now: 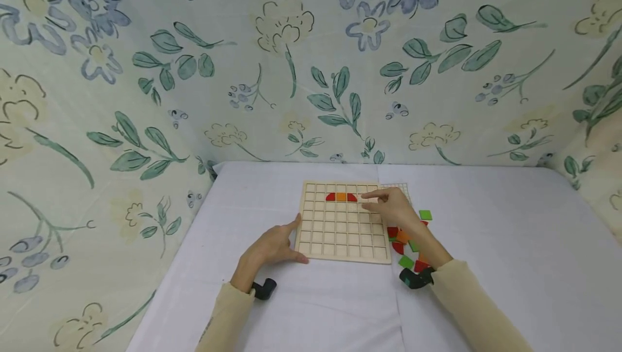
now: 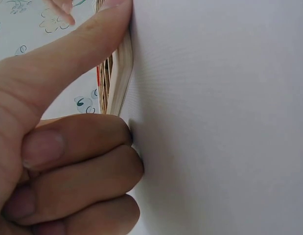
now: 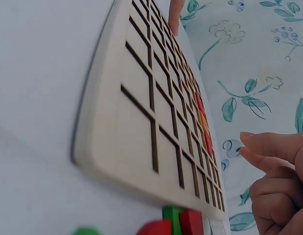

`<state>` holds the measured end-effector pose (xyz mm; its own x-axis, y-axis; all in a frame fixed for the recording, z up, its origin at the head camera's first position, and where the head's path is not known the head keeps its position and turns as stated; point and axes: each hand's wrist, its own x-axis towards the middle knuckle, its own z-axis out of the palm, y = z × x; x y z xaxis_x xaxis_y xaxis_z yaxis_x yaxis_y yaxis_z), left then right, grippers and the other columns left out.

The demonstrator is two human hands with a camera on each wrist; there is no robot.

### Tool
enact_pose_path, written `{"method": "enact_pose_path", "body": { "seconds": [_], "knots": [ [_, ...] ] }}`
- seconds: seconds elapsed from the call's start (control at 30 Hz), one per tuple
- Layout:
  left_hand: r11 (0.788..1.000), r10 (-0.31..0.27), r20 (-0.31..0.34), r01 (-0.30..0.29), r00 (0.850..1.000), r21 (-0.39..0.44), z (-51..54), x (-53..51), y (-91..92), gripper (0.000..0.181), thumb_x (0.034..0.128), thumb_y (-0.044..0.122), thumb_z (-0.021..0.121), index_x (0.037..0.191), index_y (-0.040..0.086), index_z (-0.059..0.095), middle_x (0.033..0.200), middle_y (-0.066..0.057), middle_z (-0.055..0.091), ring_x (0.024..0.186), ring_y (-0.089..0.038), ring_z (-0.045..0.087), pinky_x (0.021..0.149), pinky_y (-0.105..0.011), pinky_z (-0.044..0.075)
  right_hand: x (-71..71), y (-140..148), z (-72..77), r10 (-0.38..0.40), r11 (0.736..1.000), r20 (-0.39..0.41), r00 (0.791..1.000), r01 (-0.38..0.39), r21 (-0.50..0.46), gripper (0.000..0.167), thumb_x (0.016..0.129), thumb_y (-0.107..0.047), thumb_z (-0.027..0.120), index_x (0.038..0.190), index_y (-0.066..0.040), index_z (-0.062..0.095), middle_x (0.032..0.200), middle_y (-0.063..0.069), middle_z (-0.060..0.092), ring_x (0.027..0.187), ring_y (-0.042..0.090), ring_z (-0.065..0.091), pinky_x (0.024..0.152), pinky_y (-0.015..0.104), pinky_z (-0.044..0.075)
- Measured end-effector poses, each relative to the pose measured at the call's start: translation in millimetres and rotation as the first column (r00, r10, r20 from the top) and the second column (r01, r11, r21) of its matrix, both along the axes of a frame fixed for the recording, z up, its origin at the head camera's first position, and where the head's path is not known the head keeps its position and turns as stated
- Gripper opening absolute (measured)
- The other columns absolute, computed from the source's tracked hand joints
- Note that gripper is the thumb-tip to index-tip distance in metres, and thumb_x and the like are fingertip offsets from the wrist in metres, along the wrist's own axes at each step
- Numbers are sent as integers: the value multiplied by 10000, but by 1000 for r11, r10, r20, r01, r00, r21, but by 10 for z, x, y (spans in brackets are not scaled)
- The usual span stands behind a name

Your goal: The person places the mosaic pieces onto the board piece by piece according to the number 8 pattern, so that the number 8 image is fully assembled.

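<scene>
A pale wooden board [image 1: 335, 228] with a raised square grid lies on the white cloth. Near its far edge, an orange square [image 1: 342, 197] sits between two red rounded pieces [image 1: 331, 197] in one row. My left hand [image 1: 274, 244] touches the board's near left corner, thumb at the front edge and index finger at the left side; its other fingers are curled in the left wrist view. My right hand [image 1: 391, 206] hovers over the board's far right part, index finger and thumb slightly apart. No piece shows between them, and the remaining fingers are curled [image 3: 276, 196].
Loose red, green and orange pieces [image 1: 406, 262] lie right of the board, partly under the right forearm. A sheet with a small grid [image 1: 400, 185] shows past the board's far right corner. Floral fabric [image 1: 311, 71] hangs behind and at the sides.
</scene>
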<state>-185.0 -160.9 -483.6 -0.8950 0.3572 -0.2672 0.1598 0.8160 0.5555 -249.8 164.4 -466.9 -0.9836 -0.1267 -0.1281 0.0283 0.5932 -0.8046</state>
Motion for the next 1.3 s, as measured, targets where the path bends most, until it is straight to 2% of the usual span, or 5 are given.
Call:
{"method": "enact_pose_path", "body": {
  "seconds": [0.27,0.57,0.83,1.13,1.3],
  "knots": [
    [1000,1,0,-1,1000,-1,-5,-1,-6,1208,719,425,936,1651,107,235,735,-22,535,655,-139,461,604,-278,383,229,530,9,-88,994,-9,996,89,70,398,964,-277,746,1296,-58,721,812,99,500,724,207,433,542,232,345],
    [1000,0,7,0,1000,20,-2,3,-11,1205,727,417,934,1653,109,227,703,-1,500,632,-132,436,577,-272,363,434,940,-2,-138,985,-50,989,143,99,408,964,-247,743,1310,-35,705,687,25,388,695,195,421,554,259,352],
    [1000,9,14,-9,1000,21,-5,1,-5,1212,724,409,938,1656,116,221,709,-8,514,635,-135,443,579,-278,370,443,1182,-138,-185,971,-51,981,190,147,420,969,-270,739,1325,-50,696,718,37,402,755,210,407,550,275,353],
    [1000,13,18,-13,1000,23,-5,4,-13,1208,724,405,943,1655,118,229,701,0,489,637,-138,435,578,-281,367,398,1391,-283,-174,973,-16,985,174,149,428,973,-220,715,1346,-16,672,667,6,406,709,179,395,586,278,353],
    [1000,11,15,-11,1000,24,-10,-4,-10,1205,725,413,941,1654,118,232,700,-2,502,630,-134,438,572,-280,367,338,1396,-315,-180,972,-28,983,182,146,424,966,-230,729,1332,-19,684,752,23,442,900,232,441,620,253,366]
  ]
}}
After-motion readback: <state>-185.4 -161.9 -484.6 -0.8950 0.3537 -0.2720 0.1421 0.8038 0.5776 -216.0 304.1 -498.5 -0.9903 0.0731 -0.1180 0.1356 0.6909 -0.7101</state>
